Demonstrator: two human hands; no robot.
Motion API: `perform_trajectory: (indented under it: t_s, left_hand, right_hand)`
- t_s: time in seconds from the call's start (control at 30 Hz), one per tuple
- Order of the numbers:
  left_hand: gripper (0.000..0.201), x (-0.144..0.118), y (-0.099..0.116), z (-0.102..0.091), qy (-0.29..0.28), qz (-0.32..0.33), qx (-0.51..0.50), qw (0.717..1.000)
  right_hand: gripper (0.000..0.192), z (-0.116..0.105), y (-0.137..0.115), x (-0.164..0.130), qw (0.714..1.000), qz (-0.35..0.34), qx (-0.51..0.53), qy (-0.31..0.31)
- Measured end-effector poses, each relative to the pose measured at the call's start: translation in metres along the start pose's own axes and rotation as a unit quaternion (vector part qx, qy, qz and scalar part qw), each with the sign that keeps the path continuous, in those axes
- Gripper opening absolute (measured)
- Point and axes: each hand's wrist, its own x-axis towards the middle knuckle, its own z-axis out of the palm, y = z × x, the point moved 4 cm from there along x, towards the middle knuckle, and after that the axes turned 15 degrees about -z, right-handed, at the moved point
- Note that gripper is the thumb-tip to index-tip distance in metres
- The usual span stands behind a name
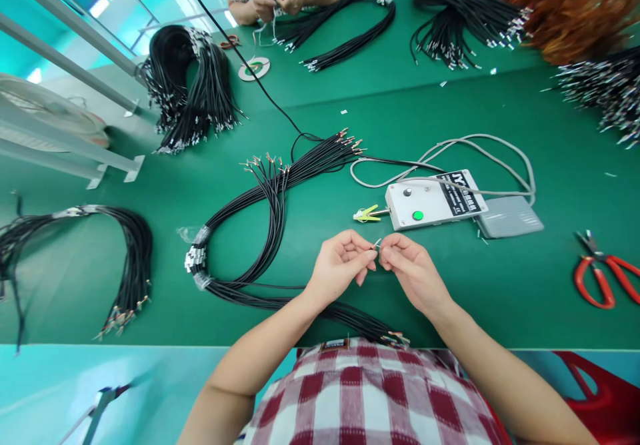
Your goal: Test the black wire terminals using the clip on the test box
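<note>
Left hand (pixel 340 262) and right hand (pixel 413 268) fingers pinch one wire end (pixel 377 244); white box (pixel 430 200) label unreadable.

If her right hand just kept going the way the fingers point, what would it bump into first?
The right hand points left, toward the left hand. Their fingertips nearly meet around a small wire end, so it would probably meet that wire end and the left hand's fingers almost at once.

Cable-assembly workshop: wire bundles (pixel 190 92), green bench (pixel 500 98)
</note>
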Motion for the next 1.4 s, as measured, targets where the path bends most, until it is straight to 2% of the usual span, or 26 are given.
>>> perform_trajectory:
  t_s: [0.2,0.43,0.63,0.73,0.87,1.17,1.3,1.4]
  left_hand:
    - [0.037,0.002,-0.003,-0.002,-0.008,-0.005,-0.023,1.0]
    - [0.036,0.002,-0.004,-0.001,-0.006,0.001,-0.01,1.0]
    - [0.028,0.003,-0.008,0.002,0.001,0.063,0.001,0.998]
    - [0.023,0.008,-0.013,0.002,0.036,0.095,-0.006,0.995]
    - [0.024,0.014,-0.022,0.001,0.055,0.096,-0.003,0.994]
    - [0.022,0.012,-0.027,-0.006,0.072,0.095,0.129,0.984]
    - [0.027,0.022,-0.032,-0.011,0.081,0.103,0.086,0.988]
    - [0.03,0.028,-0.035,-0.012,0.063,0.086,0.042,0.993]
  right_hand:
    - [0.023,-0.002,0.0,0.001,1.0,-0.005,0.007,-0.004]
    - [0.017,0.003,-0.002,0.004,0.997,-0.048,-0.068,0.001]
    - [0.022,0.006,0.003,0.002,0.994,-0.036,-0.102,-0.033]
    - [0.024,0.003,0.005,0.001,0.987,-0.045,-0.145,-0.053]
    - [0.02,-0.003,0.006,0.001,0.962,-0.084,-0.245,-0.084]
    - [0.015,-0.005,-0.001,0.004,0.879,-0.165,-0.429,-0.122]
    - [0.015,-0.009,0.001,0.006,0.852,-0.168,-0.479,-0.127]
    - [0.016,-0.01,0.002,0.007,0.853,-0.168,-0.476,-0.134]
